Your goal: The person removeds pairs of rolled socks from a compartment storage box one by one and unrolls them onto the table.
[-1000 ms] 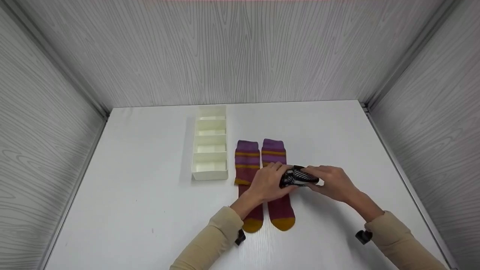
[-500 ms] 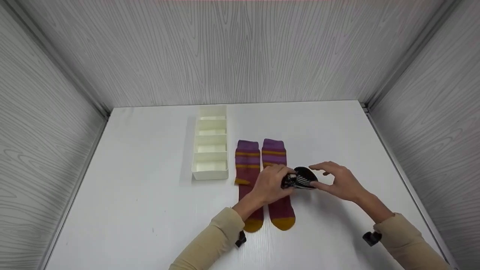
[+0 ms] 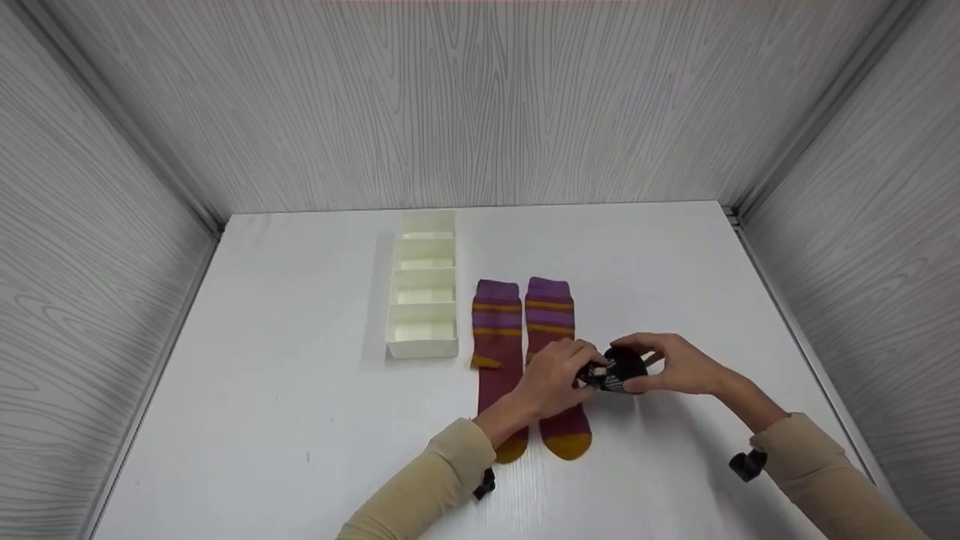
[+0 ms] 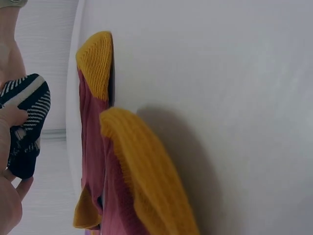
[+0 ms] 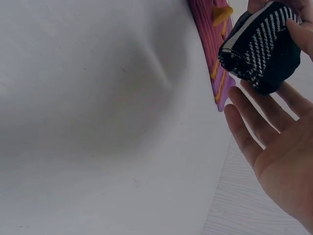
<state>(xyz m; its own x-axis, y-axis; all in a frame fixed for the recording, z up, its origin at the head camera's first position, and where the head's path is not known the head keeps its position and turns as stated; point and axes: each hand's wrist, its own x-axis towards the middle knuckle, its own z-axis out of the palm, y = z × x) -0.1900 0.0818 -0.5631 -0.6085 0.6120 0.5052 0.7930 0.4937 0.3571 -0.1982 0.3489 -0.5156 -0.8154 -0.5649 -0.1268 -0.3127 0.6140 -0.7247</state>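
Observation:
A rolled-up bundle of black-and-white patterned socks (image 3: pixel 628 366) is held above the table between both hands. My left hand (image 3: pixel 553 379) grips its left end. On the other side my right hand (image 3: pixel 681 365) has its thumb and fingertips around the dark rounded end. The right wrist view shows the thumb pressing the sock bundle (image 5: pixel 266 46), the lower fingers spread out beneath it. Under and beside my left hand lie two maroon socks, the left sock (image 3: pixel 498 345) and the right sock (image 3: pixel 550 300), flat with purple-and-mustard striped cuffs and mustard toes. My left forearm partly covers the left one.
A cream organizer box (image 3: pixel 423 349) with several compartments in a row stands left of the maroon socks. The white table (image 3: pixel 262 420) is bounded by grey wood-grain panels (image 3: pixel 480 105) at the back and both sides.
The right fingers came off the top of the bundle, then closed around its end again. Both hands and the bundle have shifted slightly right and nearer. The maroon socks and box stay put.

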